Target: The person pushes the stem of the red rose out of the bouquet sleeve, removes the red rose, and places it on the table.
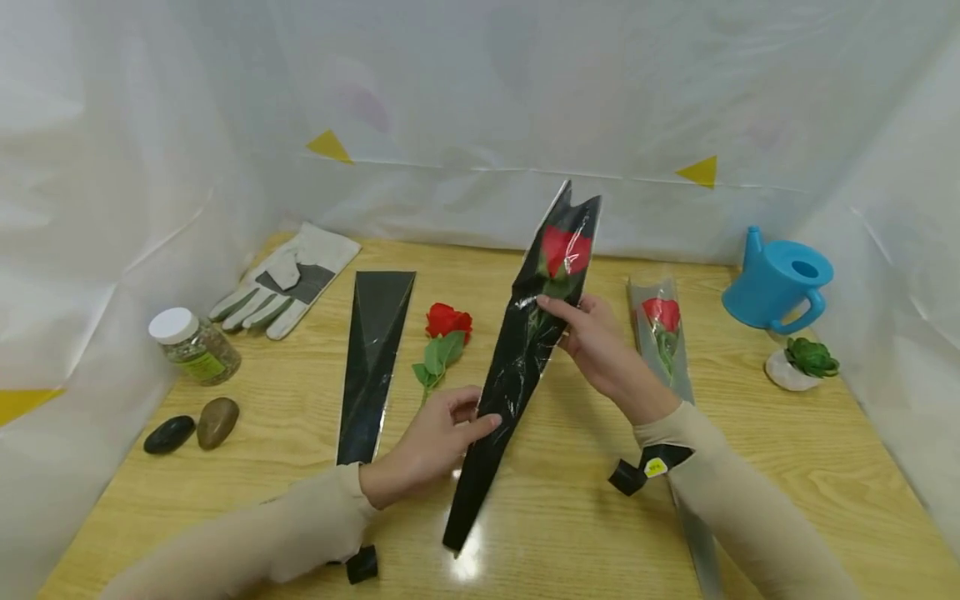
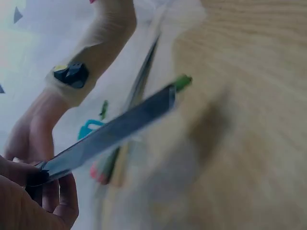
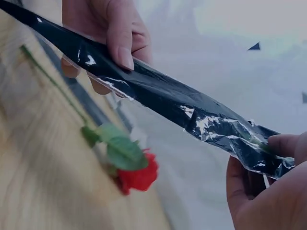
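Observation:
Above the table I hold a black-backed clear flower sleeve (image 1: 504, 379) at a slant, with a red rose (image 1: 564, 250) inside its wide upper end. My left hand (image 1: 435, 437) grips the narrow lower part between thumb and fingers. My right hand (image 1: 603, 354) pinches the sleeve just below the bloom, thumb in front. From the narrow end a green stem tip (image 2: 182, 82) sticks out in the left wrist view. Behind my left hand a loose red rose (image 1: 448, 323) lies on the table. Left of it lies a flat black sleeve (image 1: 375, 358) with no flower visible in it.
Another sleeved rose (image 1: 663, 321) lies at right, partly under my right forearm. Beyond it stand a blue watering can (image 1: 776, 283) and a small potted succulent (image 1: 802, 365). At left are a work glove (image 1: 288, 279), a white-lidded jar (image 1: 197, 348), a black stone (image 1: 169, 435) and a brown stone (image 1: 217, 422).

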### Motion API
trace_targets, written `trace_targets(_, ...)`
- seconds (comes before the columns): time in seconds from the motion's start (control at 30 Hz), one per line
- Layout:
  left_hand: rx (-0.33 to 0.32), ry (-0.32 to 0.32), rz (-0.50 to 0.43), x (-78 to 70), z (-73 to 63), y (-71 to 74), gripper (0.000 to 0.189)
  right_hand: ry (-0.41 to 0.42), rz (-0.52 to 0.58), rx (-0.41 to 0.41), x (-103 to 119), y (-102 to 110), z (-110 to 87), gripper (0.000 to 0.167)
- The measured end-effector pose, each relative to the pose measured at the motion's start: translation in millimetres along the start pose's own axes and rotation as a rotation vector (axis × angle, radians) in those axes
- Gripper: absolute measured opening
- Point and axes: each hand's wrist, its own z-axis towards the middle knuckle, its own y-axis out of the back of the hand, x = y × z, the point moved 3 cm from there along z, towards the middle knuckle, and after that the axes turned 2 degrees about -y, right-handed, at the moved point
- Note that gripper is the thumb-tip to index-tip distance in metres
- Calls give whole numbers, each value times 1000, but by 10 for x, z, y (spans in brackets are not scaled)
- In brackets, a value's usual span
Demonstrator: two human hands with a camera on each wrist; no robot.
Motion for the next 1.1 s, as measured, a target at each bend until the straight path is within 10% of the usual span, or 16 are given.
trace_targets(0.2,-47,-199,281,-346,-79,166,18,195,79,-17,336,-87,-257,37)
trace_targets(0.53,-76,-315,349,-615,-233,258,32,375,14,-37,543,-257,-601,38)
trace_targets(1.1,-117,-502,363,-665,-292,225,31,475,-152,-62,579,-371,-787,36)
